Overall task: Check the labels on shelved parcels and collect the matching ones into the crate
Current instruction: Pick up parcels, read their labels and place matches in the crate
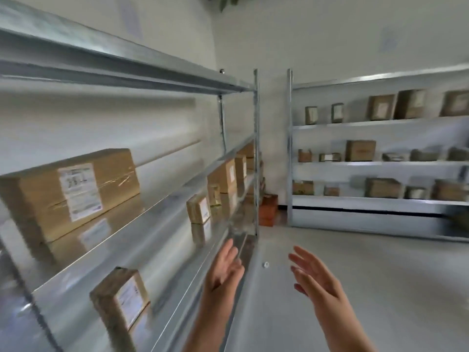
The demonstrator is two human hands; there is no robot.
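Both hands were raised in front of the body and held nothing: the left hand [223, 269] had its fingers straight and close together, pointing up and forward in front of the near rack's lower edge, and the right hand [314, 278] had its fingers loosely spread and somewhat blurred, well apart from the left over the pale floor [380, 288]. Neither touched a parcel. On the person's left ran a metal rack [256, 148], and on its middle shelf lay a large brown parcel [38, 199] on its side with a white label [80, 191] facing out; the print was too blurred to read. Farther along that shelf stood a small parcel [199, 209], also labelled, and beyond it a taller parcel [223, 176] with more boxes behind. On the shelf below, near the camera, stood another small labelled parcel [121, 298], upright and slightly turned. Across the room a second rack [355, 123] carried rows of brown parcels [360, 150] on three shelves, their labels too small to make out. Orange-brown boxes [269, 209] were stacked on the floor in the corner between the two racks, and a small white round object [266, 264] lay on the floor between the hands.
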